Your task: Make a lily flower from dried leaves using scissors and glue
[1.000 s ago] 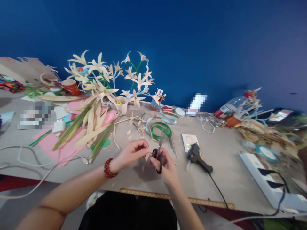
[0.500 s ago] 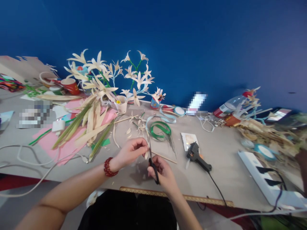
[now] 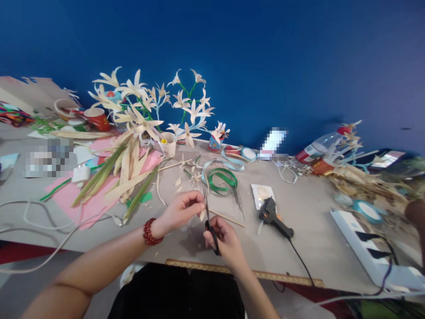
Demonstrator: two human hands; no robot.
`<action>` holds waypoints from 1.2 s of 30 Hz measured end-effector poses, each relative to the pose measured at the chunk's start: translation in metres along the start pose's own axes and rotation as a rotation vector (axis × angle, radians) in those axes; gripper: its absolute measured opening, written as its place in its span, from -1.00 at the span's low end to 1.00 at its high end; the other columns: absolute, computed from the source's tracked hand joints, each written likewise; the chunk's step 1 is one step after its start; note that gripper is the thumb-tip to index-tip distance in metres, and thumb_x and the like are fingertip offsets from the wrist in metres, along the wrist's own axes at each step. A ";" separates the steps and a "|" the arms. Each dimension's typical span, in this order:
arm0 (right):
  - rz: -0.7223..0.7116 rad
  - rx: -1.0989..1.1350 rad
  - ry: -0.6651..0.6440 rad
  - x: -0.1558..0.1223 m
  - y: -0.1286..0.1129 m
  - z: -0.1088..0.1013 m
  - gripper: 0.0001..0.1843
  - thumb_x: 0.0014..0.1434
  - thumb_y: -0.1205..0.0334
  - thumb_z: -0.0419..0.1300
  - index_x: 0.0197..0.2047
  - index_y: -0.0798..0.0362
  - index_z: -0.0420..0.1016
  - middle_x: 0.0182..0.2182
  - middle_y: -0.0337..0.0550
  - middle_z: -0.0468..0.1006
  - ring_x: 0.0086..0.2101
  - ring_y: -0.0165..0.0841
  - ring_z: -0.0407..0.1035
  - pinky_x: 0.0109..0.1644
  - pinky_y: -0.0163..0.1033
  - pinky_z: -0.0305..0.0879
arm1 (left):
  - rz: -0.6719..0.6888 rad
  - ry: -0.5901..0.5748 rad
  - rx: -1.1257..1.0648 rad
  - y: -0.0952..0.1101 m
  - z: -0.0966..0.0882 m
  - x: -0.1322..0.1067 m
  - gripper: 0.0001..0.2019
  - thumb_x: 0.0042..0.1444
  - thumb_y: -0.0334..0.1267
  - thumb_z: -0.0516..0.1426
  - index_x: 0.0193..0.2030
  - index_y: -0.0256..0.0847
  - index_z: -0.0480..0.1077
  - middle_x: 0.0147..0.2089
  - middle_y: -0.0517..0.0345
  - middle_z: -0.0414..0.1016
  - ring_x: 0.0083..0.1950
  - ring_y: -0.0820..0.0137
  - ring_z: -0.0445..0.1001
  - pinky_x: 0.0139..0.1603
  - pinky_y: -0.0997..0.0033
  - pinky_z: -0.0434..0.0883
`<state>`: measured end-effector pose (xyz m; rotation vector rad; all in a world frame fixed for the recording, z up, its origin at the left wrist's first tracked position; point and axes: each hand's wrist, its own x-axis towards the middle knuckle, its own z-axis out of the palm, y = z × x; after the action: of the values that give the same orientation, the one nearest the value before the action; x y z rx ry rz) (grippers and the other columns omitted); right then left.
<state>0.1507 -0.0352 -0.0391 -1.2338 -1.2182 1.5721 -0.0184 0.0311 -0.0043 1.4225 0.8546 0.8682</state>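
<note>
My left hand (image 3: 186,209), with a red beaded bracelet at the wrist, pinches a small pale piece of corn husk (image 3: 202,215) between thumb and fingers. Black-handled scissors (image 3: 212,237) are in my right hand (image 3: 226,239), their blades pointing away from me, right beside the husk piece. Whether the blades touch it I cannot tell. Beyond my hands lie small husk petals (image 3: 178,182), a coil of green ribbon (image 3: 223,180), thin wires (image 3: 239,201) and a thin stick (image 3: 229,218).
Husk flowers (image 3: 139,106) stand in a white cup (image 3: 168,145) at the back. Husks and leaves (image 3: 122,173) lie on pink paper (image 3: 96,212) to the left. On the right are a black glue gun (image 3: 274,217) and a white power strip (image 3: 352,243); a bottle (image 3: 318,146) stands behind.
The scissor blades look slightly more apart than before. Both hands stay in nearly the same place, with the husk piece still in the left.
</note>
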 end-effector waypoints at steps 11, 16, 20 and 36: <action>-0.016 0.028 -0.021 0.000 0.001 0.001 -0.47 -0.03 -0.24 0.30 -0.43 0.01 0.19 -0.66 -0.35 0.33 -0.62 -0.48 0.16 -0.51 -0.37 0.06 | -0.005 -0.015 -0.026 -0.003 -0.001 0.001 -0.76 0.16 -0.16 0.12 -0.45 -0.24 0.29 -0.47 0.21 0.29 -0.39 0.45 0.27 -0.34 0.47 0.23; -0.030 0.031 -0.010 0.000 0.004 0.003 -0.49 0.01 -0.23 0.27 -0.41 0.00 0.19 -0.65 -0.36 0.32 -0.62 -0.47 0.18 -0.50 -0.36 0.08 | -0.003 -0.013 -0.051 -0.004 -0.001 0.001 -0.76 0.15 -0.15 0.12 -0.46 -0.24 0.30 -0.48 0.20 0.31 -0.39 0.44 0.29 -0.31 0.46 0.26; -0.041 0.030 -0.007 0.000 0.005 0.003 -0.51 0.04 -0.21 0.26 -0.42 0.00 0.18 -0.65 -0.36 0.32 -0.62 -0.47 0.16 -0.50 -0.36 0.08 | -0.002 -0.018 -0.081 -0.003 -0.001 0.002 -0.76 0.15 -0.17 0.13 -0.47 -0.24 0.30 -0.48 0.20 0.33 -0.39 0.43 0.31 -0.29 0.45 0.27; -0.003 -0.043 0.001 -0.001 0.007 -0.009 -0.52 0.01 -0.16 0.31 -0.45 0.01 0.19 -0.69 -0.38 0.33 -0.66 -0.50 0.15 -0.55 -0.40 0.06 | -0.032 -0.072 -0.161 -0.005 -0.002 0.002 -0.78 0.14 -0.19 0.15 -0.47 -0.25 0.34 -0.46 0.17 0.39 -0.38 0.42 0.35 -0.26 0.43 0.29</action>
<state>0.1594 -0.0357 -0.0468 -1.2592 -1.2587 1.5496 -0.0191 0.0340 -0.0088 1.2885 0.7342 0.8381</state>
